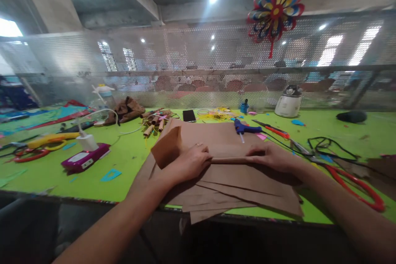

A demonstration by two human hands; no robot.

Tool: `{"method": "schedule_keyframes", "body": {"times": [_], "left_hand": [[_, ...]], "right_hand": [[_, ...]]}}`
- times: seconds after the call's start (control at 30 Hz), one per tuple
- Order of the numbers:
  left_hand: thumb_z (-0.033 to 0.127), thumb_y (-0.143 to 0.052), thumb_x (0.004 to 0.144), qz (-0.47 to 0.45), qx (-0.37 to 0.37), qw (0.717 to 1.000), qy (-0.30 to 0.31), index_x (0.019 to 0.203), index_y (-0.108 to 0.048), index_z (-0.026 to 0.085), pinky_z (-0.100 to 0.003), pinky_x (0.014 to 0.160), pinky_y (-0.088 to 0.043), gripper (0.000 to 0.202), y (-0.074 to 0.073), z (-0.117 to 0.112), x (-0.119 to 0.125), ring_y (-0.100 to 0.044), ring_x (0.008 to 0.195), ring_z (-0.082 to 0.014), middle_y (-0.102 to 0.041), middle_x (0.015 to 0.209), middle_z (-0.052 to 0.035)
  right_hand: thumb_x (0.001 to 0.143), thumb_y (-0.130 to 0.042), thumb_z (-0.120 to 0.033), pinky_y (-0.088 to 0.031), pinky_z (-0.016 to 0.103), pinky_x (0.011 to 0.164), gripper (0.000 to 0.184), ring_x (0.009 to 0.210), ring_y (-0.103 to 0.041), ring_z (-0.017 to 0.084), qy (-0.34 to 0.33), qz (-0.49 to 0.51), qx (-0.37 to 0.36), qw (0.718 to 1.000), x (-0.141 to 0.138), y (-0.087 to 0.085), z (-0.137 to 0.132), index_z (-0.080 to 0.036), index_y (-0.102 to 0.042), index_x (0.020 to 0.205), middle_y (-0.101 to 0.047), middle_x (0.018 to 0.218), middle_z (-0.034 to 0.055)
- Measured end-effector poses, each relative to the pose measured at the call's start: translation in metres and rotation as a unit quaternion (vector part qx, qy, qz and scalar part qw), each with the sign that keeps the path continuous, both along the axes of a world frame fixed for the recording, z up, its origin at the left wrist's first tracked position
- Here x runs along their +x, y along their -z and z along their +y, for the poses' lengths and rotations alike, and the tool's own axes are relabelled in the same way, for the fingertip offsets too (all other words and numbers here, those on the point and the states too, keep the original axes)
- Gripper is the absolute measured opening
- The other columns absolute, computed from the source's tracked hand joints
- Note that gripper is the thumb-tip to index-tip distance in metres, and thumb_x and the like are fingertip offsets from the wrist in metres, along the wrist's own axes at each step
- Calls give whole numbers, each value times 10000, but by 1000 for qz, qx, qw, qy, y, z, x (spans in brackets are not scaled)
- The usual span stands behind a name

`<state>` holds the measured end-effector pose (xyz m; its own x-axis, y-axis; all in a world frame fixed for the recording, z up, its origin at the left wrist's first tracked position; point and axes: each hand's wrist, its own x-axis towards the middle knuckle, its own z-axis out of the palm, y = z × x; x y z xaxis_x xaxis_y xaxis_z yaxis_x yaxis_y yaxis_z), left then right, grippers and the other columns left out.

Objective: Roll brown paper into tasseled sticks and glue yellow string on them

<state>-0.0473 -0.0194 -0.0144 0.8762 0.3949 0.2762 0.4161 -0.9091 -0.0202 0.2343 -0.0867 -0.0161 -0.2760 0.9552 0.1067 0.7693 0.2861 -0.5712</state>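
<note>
Several sheets of brown paper (235, 185) lie stacked on the green table (130, 156) in front of me. The top sheet is rolled into a narrow tube (229, 159) running between my hands. My left hand (188, 163) presses and pinches the tube's left end, fingers curled, a ring on one finger. My right hand (270, 156) grips the tube's right end, fingers closed over it. A folded corner of brown paper (167, 146) stands up beside my left hand.
A blue glue gun (244, 128) and red-handled scissors (275, 130) lie behind the paper. More red scissors (355, 185) sit at right. A pile of rolled paper tubes (154, 123), a black phone (189, 115), a magenta device with charger (85, 159) and a white appliance (288, 102) stand around. A mesh fence with a pinwheel (275, 8) backs the table.
</note>
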Motion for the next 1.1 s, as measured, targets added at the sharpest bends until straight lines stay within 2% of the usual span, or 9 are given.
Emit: {"method": "schedule_keyframes", "body": {"times": [0.2,0.33,0.5,0.6,0.67,0.73,0.83,0.97,1.1], "left_hand": [[258,-436,894,-17,-58,998,-7,978,-611,165,-254,737,-410,214,-7,-3,-2,-534,824,-155,-584,915,-59],[241,-520,846,-47,-93,994,-35,1169,-527,183,-261,722,-421,329,-6,-2,-4,-564,820,-161,-631,924,-46],[238,-513,851,-47,-92,993,-55,1209,-507,197,-283,753,-426,360,-3,-2,-5,-583,847,-178,-657,912,-44],[225,-487,861,-46,-85,994,-54,1222,-499,212,-284,777,-425,361,-5,-5,-8,-580,895,-183,-645,977,-56],[220,-472,865,-44,-83,994,-49,1237,-483,213,-287,794,-424,373,-7,-9,-10,-573,913,-183,-629,1022,-67],[239,-478,863,-42,-78,995,-49,1245,-470,204,-296,810,-423,384,-8,-12,-10,-566,922,-188,-617,1036,-76],[293,-511,852,-34,-63,996,-60,1182,-511,186,-301,793,-428,347,-7,-12,-6,-559,902,-196,-614,987,-76],[263,-499,866,-13,-48,998,-46,904,-622,174,-270,751,-422,157,-4,-6,1,-550,838,-170,-612,877,-52],[241,-485,873,-40,-59,996,-51,868,-654,168,-263,765,-424,185,1,0,4,-547,828,-155,-598,873,-54]], "right_hand": [[812,-527,-460,-434,316,749,327,805,-584,203,6,-36,-16,999,3,3,5,-193,-715,833,-696,847,56],[834,-493,-457,-428,316,716,346,758,-568,192,-9,-55,-3,998,3,5,7,-192,-716,823,-676,814,60],[864,-440,-447,-416,325,717,376,737,-552,192,-32,-100,34,994,2,4,6,-197,-702,761,-654,776,57],[866,-440,-440,-430,333,748,355,783,-575,204,-26,-82,30,996,2,4,5,-202,-704,860,-672,851,66],[846,-474,-440,-437,342,769,331,839,-589,220,5,-64,33,997,2,4,3,-210,-683,962,-680,930,71],[831,-494,-437,-442,345,758,317,848,-595,228,33,-60,32,997,2,5,3,-214,-663,979,-684,939,67],[843,-465,-422,-441,337,709,291,775,-594,216,30,-77,24,996,1,5,3,-211,-661,885,-681,841,57],[850,-451,-415,-429,326,702,303,758,-577,206,11,-85,45,995,1,5,4,-201,-660,801,-669,821,62],[851,-443,-430,-414,310,658,338,723,-568,199,27,-98,47,994,-1,4,5,-192,-663,756,-662,783,64]]}}
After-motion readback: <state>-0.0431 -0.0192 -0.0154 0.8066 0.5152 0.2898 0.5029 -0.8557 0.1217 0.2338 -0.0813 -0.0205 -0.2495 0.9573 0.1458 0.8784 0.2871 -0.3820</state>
